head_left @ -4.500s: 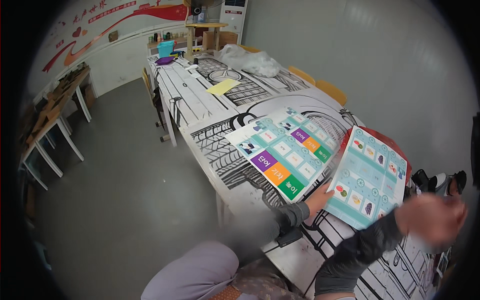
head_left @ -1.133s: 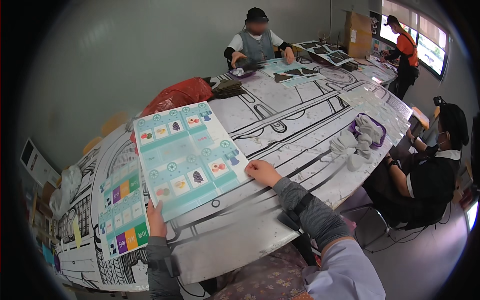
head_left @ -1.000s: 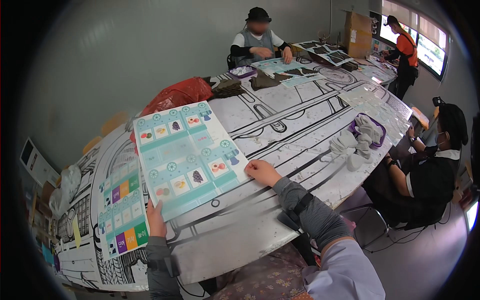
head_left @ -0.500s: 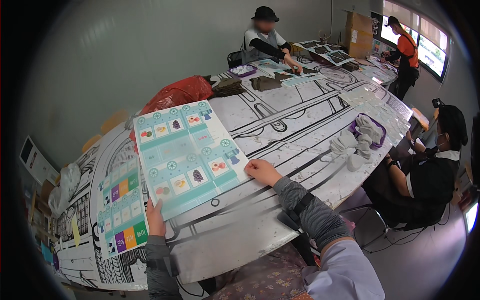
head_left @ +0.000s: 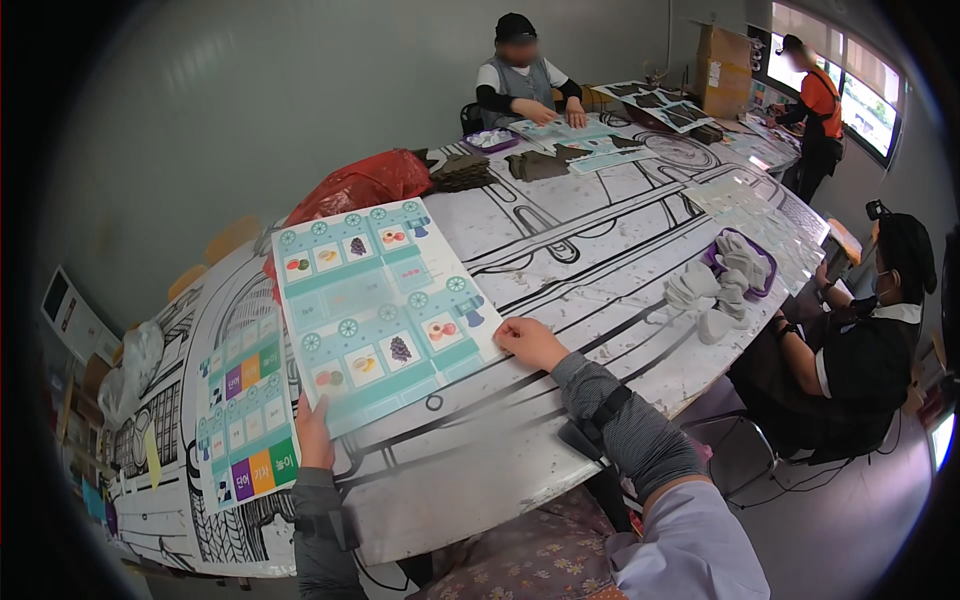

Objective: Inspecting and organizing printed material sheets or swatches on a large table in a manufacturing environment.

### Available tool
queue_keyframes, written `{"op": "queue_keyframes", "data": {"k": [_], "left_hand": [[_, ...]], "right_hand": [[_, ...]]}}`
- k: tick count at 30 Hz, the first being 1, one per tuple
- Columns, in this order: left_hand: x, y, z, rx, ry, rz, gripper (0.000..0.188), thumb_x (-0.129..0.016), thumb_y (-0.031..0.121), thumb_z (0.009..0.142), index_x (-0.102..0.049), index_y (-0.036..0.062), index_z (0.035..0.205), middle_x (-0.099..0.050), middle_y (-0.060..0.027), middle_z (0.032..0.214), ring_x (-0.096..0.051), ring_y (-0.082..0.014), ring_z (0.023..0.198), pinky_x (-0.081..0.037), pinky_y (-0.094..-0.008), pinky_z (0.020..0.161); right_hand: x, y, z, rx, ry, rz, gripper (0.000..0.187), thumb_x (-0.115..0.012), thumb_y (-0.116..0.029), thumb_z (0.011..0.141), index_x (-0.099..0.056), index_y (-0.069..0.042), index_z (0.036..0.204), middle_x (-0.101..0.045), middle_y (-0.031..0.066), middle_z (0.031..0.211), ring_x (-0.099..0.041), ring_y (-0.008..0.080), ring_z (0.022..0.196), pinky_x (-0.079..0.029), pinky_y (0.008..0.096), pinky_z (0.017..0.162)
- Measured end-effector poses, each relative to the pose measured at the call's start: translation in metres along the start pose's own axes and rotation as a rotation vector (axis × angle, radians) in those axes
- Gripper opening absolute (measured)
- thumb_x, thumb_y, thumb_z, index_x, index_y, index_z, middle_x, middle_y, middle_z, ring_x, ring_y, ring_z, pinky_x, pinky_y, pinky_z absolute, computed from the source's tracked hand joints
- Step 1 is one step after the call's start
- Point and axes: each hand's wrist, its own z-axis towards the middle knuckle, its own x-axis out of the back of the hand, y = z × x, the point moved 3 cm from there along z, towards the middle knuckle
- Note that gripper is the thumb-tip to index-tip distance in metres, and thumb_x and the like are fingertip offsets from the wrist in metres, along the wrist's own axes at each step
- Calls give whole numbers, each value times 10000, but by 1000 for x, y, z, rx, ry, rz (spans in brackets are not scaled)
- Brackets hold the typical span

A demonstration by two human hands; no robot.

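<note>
A large teal and white printed sheet (head_left: 365, 317) with fruit pictures and wheel shapes lies tilted before me, over the table's near left part. My left hand (head_left: 315, 438) grips its lower left edge, thumb on top and the other fingers hidden underneath. At the right edge, my right hand (head_left: 532, 344) has its fingers bent and pressed together against the sheet's border. Left of it, a second printed sheet (head_left: 247, 418) with purple, orange and green blocks lies on the table.
The table (head_left: 600, 290) bears black line drawings. A red plastic bag (head_left: 362, 185) and dark felt-like pieces (head_left: 460, 174) lie beyond the sheet. At right stands a purple basket (head_left: 768, 268) with pale grey pieces. One person sits opposite, another sits at right, and a third stands farther back.
The sheet and both my hands are almost unmoved, shifted only slightly in view. The person opposite sits straighter, with both hands now spread over a sheet.
</note>
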Motion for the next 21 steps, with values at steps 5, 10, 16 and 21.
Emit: {"op": "queue_keyframes", "data": {"k": [5, 10, 16, 21], "left_hand": [[2, -2, 1, -2, -5, -10, 455, -524, 78, 959, -409, -5, 1392, -548, -94, 1303, -541, -183, 1138, -431, -301, 956], [4, -4, 3, -7, -10, 2, 451, -529, 86, 958, -416, -5, 1385, -548, -93, 1301, -540, -182, 1138, -431, -303, 952], [5, -5, 4, -11, -10, 19, 436, -531, 93, 957, -433, 3, 1373, -554, -90, 1288, -542, -177, 1130, -433, -302, 946], [3, -4, 4, -1, -17, 34, 421, -527, 99, 959, -446, 4, 1362, -562, -86, 1273, -546, -172, 1116, -434, -299, 939]], "right_hand": [[0, -3, -2, 1, 10, -32, 202, -627, -232, 862, -644, -30, 873, -628, 64, 733, -582, 184, 672, -467, 318, 657], [2, -6, -4, -15, 1, -44, 209, -625, -240, 869, -648, -33, 887, -629, 56, 740, -582, 177, 674, -467, 313, 658], [1, -5, -3, -13, 2, -52, 210, -629, -247, 869, -654, -41, 902, -631, 45, 740, -581, 162, 676, -468, 305, 660], [1, -3, -2, -18, -1, -42, 212, -631, -246, 865, -650, -38, 902, -630, 41, 739, -581, 154, 674, -466, 298, 653]]}}
